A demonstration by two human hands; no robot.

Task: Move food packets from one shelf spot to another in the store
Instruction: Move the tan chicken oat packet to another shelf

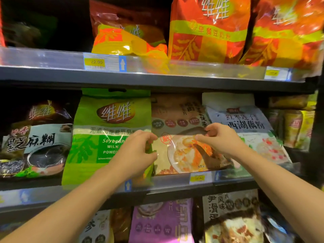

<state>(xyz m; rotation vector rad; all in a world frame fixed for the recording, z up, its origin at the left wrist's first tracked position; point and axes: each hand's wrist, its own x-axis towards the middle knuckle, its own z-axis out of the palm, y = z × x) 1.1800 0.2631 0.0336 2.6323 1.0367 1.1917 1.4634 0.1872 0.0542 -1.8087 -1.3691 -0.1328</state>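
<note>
1. Left hand (135, 151) covers the right part of the green soybean milk powder bag (108, 135); the English print is cut to "Soybean / MILK / POWD". Fingers curled round the left edge of the tan packet (182, 155), thumb at its front.
2. Right hand (221, 139) pinches the same tan packet at its right side, fingers bent over the glossy face. The packet's far right edge is hidden behind this hand.
3. The tan packet stands on the middle shelf (166, 181), between the green bag and the white packet (245, 123), leaning against a taller tan bag behind. Shiny film, flat pouch shape, printed bowl of pale and orange food, red round stamp.
4. Yellow price tag (197, 178) below the packet: digits too blurred to read.
5. Upper shelf: crinkled orange-and-yellow foil bags (208, 30), tops cut off by the frame; the far left there is dark, contents not made out.
6. Left on the middle shelf: black sesame paste packet (35, 146), partly in shadow.
7. Bottom row: purple packet (163, 223) and neighbours, cut off at the lower edge.
</note>
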